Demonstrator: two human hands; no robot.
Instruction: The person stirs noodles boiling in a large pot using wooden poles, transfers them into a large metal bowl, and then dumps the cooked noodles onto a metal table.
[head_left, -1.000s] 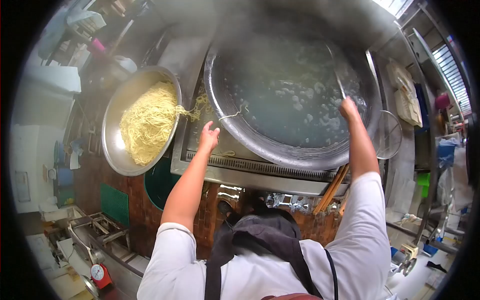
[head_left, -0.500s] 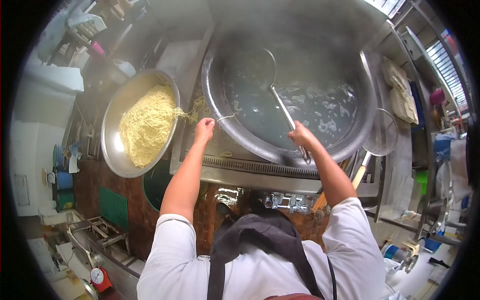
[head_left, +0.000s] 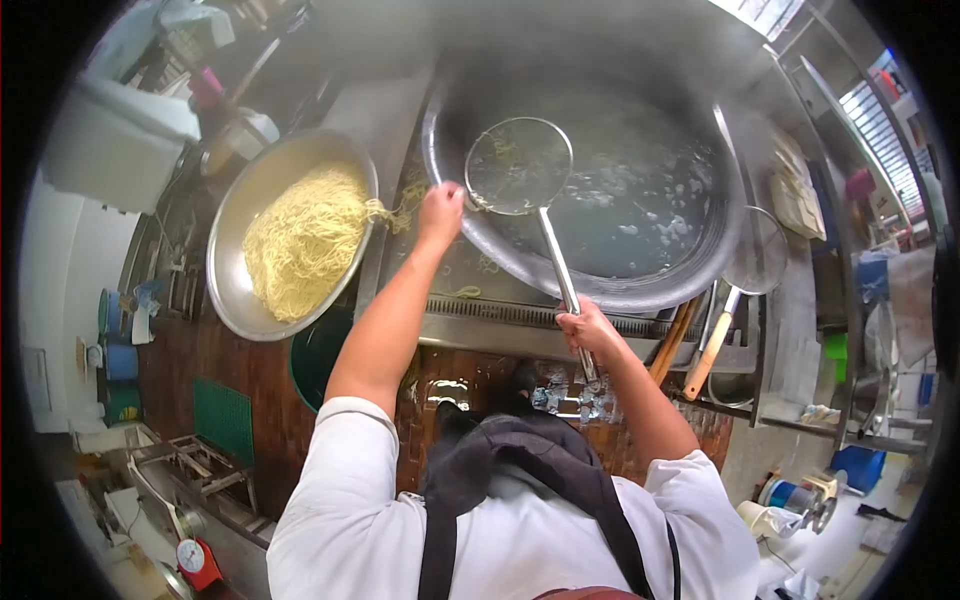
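My right hand point(head_left: 588, 332) grips the metal handle of a round wire strainer point(head_left: 520, 125). Its mesh head is tilted up flat toward me over the left side of a big pot point(head_left: 690, 285) of steaming, foamy water, with a few noodle strands in the mesh. My left hand point(head_left: 441, 212) is closed in a pinch at the pot's left rim, beside the strainer's edge. A pale noodle bit shows by its fingertips; what the fingers hold is hidden. Left of it, a steel bowl point(head_left: 228, 285) holds a heap of yellow noodles point(head_left: 305, 240), some trailing over its edge.
Stray noodles point(head_left: 467, 292) lie on the steel stove top between bowl and pot. A second strainer point(head_left: 715, 345) with a wooden handle rests at the pot's right. A green bin point(head_left: 318, 355) stands below the bowl. The brown floor point(head_left: 410, 440) is wet.
The strainer head has come up out of the water and turned to face me, moving left and nearer. My left hand has moved up and right along the rim toward it.
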